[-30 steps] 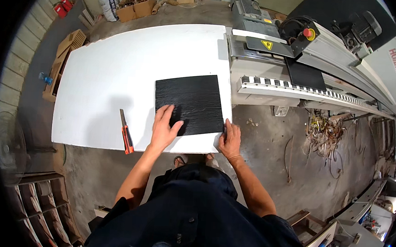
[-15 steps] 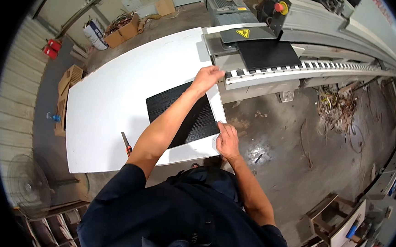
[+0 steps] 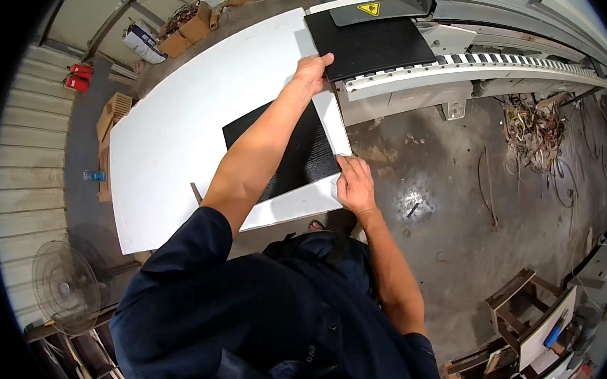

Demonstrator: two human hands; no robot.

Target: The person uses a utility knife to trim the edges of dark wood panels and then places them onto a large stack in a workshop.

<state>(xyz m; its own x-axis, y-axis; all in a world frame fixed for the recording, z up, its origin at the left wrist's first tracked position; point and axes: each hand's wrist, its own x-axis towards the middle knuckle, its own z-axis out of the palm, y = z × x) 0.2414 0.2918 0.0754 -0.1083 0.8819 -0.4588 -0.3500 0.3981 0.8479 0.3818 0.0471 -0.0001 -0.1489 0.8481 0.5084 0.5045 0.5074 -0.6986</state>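
A black wood-grain panel (image 3: 306, 158) lies flat on a white tabletop (image 3: 174, 124), partly hidden under my left forearm. My right hand (image 3: 355, 185) is at its right corner, by the tabletop's edge, with bent fingers closed on that corner. Farther off, a second black panel (image 3: 380, 43) sticks out from under the machine's grey guard, over its toothed conveyor track (image 3: 467, 64). My left hand (image 3: 314, 72) has reached this panel's near left corner, and its fingers are closed on the edge there. A knife (image 3: 195, 193) lies on the tabletop, partly behind my left arm.
The guard (image 3: 375, 13) bears a yellow warning triangle. Tangled strips (image 3: 533, 128) lie on the floor at right, near a wooden frame (image 3: 531, 304). At left stand a fan (image 3: 66, 289) and cardboard pieces (image 3: 111, 116); a box of scraps (image 3: 186, 30) is behind the table.
The panel on the machine has come out toward the left, past the track's end. My left hand has moved onto its corner. My right hand stays by the other panel's corner.
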